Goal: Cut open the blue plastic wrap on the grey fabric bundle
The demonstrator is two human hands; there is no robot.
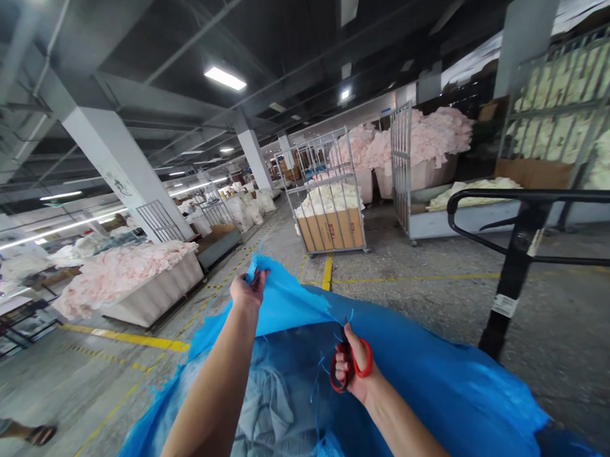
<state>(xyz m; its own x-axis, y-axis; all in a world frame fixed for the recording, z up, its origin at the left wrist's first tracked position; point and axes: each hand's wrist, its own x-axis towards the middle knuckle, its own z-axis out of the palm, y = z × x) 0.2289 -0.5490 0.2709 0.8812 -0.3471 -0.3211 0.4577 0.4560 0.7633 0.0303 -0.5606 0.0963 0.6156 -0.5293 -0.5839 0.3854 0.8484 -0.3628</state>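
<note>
Presently, the left hand [250, 288] pinches the blue sheet [414, 358] at its frayed edge. The right hand [359, 381] grips red-handled scissors [368, 359] beside this sheet's opening.

bin [160, 295] of pink cloth [131, 269]

Beneath a dim ceiling [288, 39], a glaring white lamp [225, 78] and thin strip lights [60, 196] on the far left cast cool, moderate light, laying a soft sheen over the near blue sheet [425, 377], while wide-angle distortion slants the left pillar [113, 155] and far details blur.
</note>
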